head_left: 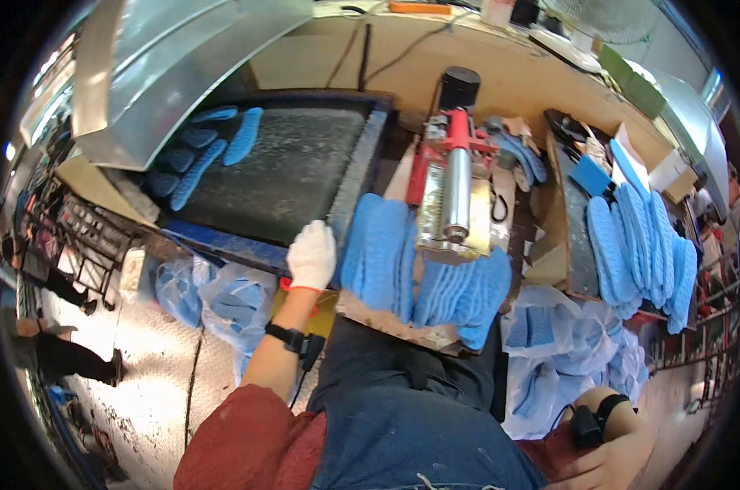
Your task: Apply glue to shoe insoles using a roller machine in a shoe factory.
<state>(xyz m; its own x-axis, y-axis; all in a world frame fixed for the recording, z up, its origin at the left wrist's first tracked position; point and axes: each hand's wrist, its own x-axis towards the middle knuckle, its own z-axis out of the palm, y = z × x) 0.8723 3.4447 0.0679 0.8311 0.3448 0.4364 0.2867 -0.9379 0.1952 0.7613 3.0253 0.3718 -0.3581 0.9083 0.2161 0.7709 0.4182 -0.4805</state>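
Observation:
My left hand [312, 255], in a white glove with a red cuff, is closed at the front right corner of a dark conveyor belt [296, 155]. Its fingers curl away from view, so what they hold, if anything, is hidden. Blue insole-shaped pieces [242, 136] lie on the far left part of the belt. My right forearm [615, 453], with a black strap, is bent low at the right; its fingers cannot be seen. Stacks of blue insoles [378, 253] stand on a board [362, 314] before my lap, beside a red and silver press with a metal cylinder [456, 196].
A sheet-metal hood [182, 65] overhangs the belt's left side. More blue insoles [631, 245] are piled on a bench at the right. Clear plastic bags [239, 302] of blue pieces hang or lie below the belt, and others [566, 351] sit at the lower right. People's legs [76, 359] show at the left.

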